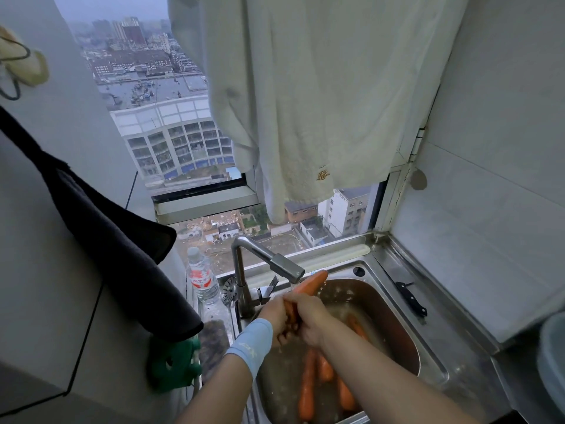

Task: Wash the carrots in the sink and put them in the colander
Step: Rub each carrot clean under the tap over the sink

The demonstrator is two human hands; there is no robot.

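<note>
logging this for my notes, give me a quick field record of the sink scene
held carrot: gripped by left hand and right hand, tip under the faucet spout
other carrots: lying in the sink
knife: on the sink's right ledge
water bottle: left of faucet

Dim grey daylight comes through a window point(143, 87) at upper centre, looking down on city buildings point(177, 142). A pale towel point(305, 102) hangs over its right half. White tiled wall point(489, 148) fills the right; a dark cloth point(107, 224) hangs left.
</note>
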